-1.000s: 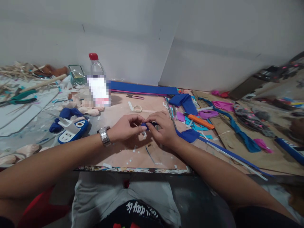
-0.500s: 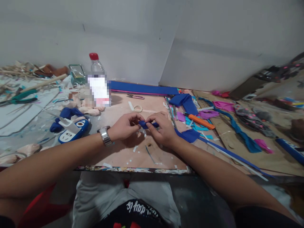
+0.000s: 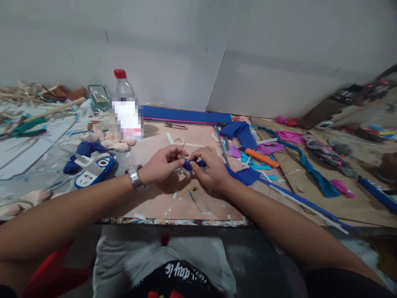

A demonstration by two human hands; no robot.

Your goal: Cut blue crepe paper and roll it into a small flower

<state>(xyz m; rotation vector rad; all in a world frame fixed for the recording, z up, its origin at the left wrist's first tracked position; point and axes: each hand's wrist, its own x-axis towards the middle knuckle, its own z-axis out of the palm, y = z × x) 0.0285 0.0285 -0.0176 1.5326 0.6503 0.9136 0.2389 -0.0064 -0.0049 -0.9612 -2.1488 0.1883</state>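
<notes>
Pinched between the thumb and fingers of the left hand (image 3: 166, 166) and those of the right hand (image 3: 210, 170), the small blue fabric piece (image 3: 187, 165) bridges the narrow gap between the fingertips, its ends partly hidden by them. Just beyond the grip lies a tape ring (image 3: 179, 141); nearer the body, a scrap-strewn stretch of board (image 3: 214, 203) runs to the table edge (image 3: 186, 222), while an orange cutter (image 3: 262, 158) lies right of the grip. Compared with half a second ago, the piece looks more bunched, less flat.
</notes>
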